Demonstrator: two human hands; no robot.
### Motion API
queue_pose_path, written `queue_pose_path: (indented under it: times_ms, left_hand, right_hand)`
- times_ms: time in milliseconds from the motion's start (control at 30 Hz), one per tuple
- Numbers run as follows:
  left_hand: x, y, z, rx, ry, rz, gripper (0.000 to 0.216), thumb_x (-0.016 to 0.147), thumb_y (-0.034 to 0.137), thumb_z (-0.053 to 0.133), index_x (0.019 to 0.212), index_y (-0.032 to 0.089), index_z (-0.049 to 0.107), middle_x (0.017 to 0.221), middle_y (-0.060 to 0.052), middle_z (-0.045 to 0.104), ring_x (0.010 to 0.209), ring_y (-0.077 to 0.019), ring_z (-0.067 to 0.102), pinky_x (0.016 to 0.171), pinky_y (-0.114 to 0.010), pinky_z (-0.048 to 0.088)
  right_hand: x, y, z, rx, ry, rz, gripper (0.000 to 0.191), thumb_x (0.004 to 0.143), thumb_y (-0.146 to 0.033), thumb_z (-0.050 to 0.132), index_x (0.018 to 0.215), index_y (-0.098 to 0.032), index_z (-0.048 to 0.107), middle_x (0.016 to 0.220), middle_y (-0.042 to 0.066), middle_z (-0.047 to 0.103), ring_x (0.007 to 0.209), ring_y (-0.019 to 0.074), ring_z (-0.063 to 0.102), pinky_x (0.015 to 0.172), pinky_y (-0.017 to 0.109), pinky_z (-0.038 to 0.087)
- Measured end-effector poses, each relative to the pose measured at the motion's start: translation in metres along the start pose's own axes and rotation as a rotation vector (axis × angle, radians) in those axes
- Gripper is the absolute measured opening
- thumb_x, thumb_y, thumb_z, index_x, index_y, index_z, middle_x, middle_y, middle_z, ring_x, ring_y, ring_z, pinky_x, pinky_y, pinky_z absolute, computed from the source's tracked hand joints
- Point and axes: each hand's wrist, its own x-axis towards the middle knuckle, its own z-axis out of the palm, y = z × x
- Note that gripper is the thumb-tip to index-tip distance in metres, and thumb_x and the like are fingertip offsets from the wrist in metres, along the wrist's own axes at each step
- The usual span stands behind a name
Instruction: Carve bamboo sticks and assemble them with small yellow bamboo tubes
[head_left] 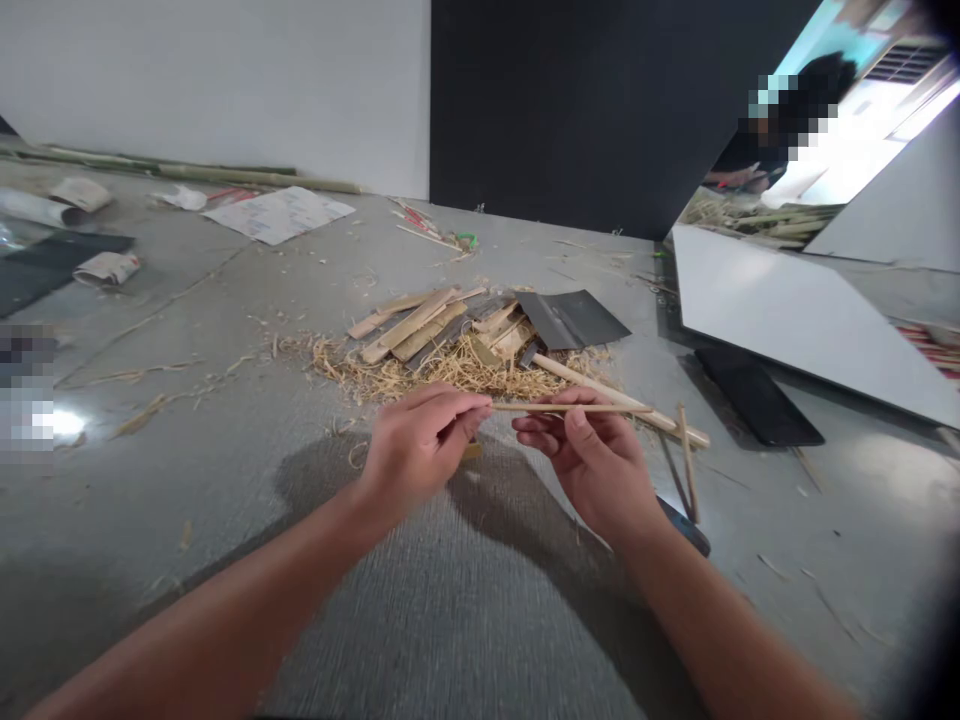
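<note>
A thin bamboo stick (536, 407) lies level in front of me, held between both hands. My left hand (424, 430) is closed, its thumb and fingertips pinching the stick's left end. Farther along, my right hand (592, 450) grips the stick with the thumb on top and fingers underneath, and the right end sticks out past it. Just beyond my hands is a heap of curly shavings (465, 365) with split bamboo pieces (416, 328) on it. A hammer (600, 385) with a pale wooden handle rests at the heap's right side.
A bent dark sheet (574, 318) covers part of the heap. To the right are a black phone-like slab (757, 395), a white panel (795, 310) and a short stick (688, 465). Bamboo poles (187, 172) lie along the wall, near a printed sheet (281, 215). A person (795, 120) appears at upper right.
</note>
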Motion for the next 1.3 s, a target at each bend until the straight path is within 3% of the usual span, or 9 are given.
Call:
queue_pose_path:
  times_ms: [133, 300, 433, 700, 900, 1133, 1233, 1300]
  left_hand:
    - [0.004, -0.010, -0.005, 0.068, -0.006, 0.047, 0.007, 0.086, 0.012, 0.063, 0.089, 0.013, 0.069, 0.079, -0.004, 0.072, 0.072, -0.0097, 0.065, 0.067, -0.020, 0.051]
    - [0.008, -0.018, -0.007, 0.068, 0.022, 0.098, 0.008, 0.085, 0.010, 0.064, 0.090, 0.013, 0.069, 0.082, -0.004, 0.071, 0.076, -0.0095, 0.065, 0.069, -0.019, 0.050]
    - [0.008, -0.015, -0.007, -0.039, -0.025, -0.053, 0.010, 0.086, 0.019, 0.065, 0.094, 0.014, 0.069, 0.082, -0.003, 0.068, 0.065, -0.0074, 0.060, 0.056, -0.018, 0.047]
    - [0.003, -0.012, -0.005, -0.426, -0.115, -0.530, 0.018, 0.085, 0.029, 0.066, 0.098, 0.017, 0.067, 0.070, -0.001, 0.065, 0.056, -0.0088, 0.059, 0.049, -0.019, 0.049]
    - [0.005, -0.015, -0.004, -0.687, -0.117, -0.639, 0.013, 0.083, 0.027, 0.068, 0.089, 0.016, 0.066, 0.057, 0.002, 0.061, 0.042, -0.0065, 0.050, 0.038, -0.018, 0.043]
    - [0.011, -0.018, -0.003, -0.935, 0.024, -0.824, 0.019, 0.075, 0.027, 0.075, 0.089, 0.017, 0.067, 0.058, 0.002, 0.058, 0.045, -0.0064, 0.048, 0.037, -0.016, 0.037]
    - [0.012, -0.018, -0.003, -1.081, 0.023, -0.884, 0.023, 0.073, 0.027, 0.076, 0.092, 0.017, 0.068, 0.060, 0.003, 0.056, 0.047, -0.0057, 0.047, 0.037, -0.015, 0.035]
    - [0.010, -0.017, -0.002, -1.105, -0.054, -0.888, 0.020, 0.077, 0.030, 0.074, 0.090, 0.016, 0.069, 0.057, 0.003, 0.054, 0.046, -0.0050, 0.046, 0.038, -0.015, 0.035]
  right_hand:
    - [0.003, 0.000, -0.004, -0.035, 0.146, -0.008, 0.011, 0.086, -0.031, 0.066, 0.091, -0.022, 0.066, 0.077, 0.001, 0.069, 0.070, 0.0148, 0.068, 0.060, 0.026, 0.055]
    - [0.005, -0.005, -0.009, -0.026, 0.212, -0.025, 0.011, 0.078, -0.028, 0.074, 0.086, -0.022, 0.069, 0.077, 0.000, 0.070, 0.070, 0.0134, 0.068, 0.058, 0.023, 0.054]
    - [0.005, -0.007, -0.010, -0.038, 0.158, -0.066, 0.011, 0.076, -0.025, 0.076, 0.086, -0.022, 0.071, 0.075, 0.001, 0.071, 0.072, 0.0130, 0.068, 0.061, 0.022, 0.055]
    - [0.006, -0.005, -0.011, -0.032, 0.118, -0.075, 0.012, 0.075, -0.022, 0.077, 0.086, -0.023, 0.072, 0.078, -0.001, 0.070, 0.073, 0.0132, 0.069, 0.064, 0.024, 0.057]
    - [0.005, -0.005, -0.009, -0.004, 0.110, -0.050, 0.014, 0.074, -0.019, 0.077, 0.086, -0.022, 0.071, 0.081, -0.001, 0.071, 0.072, 0.0135, 0.070, 0.062, 0.023, 0.057]
    - [0.004, -0.004, -0.011, -0.126, 0.128, -0.018, 0.011, 0.080, -0.028, 0.072, 0.089, -0.022, 0.070, 0.077, 0.002, 0.072, 0.064, 0.0133, 0.067, 0.056, 0.025, 0.055]
    - [0.001, -0.001, -0.009, -0.311, 0.029, 0.058, 0.011, 0.081, -0.028, 0.071, 0.086, -0.019, 0.071, 0.067, 0.001, 0.069, 0.055, 0.0115, 0.063, 0.050, 0.023, 0.052]
    - [-0.002, 0.001, -0.003, -0.422, -0.079, 0.142, 0.014, 0.082, -0.030, 0.070, 0.082, -0.016, 0.071, 0.064, 0.001, 0.067, 0.052, 0.0103, 0.061, 0.050, 0.022, 0.052]
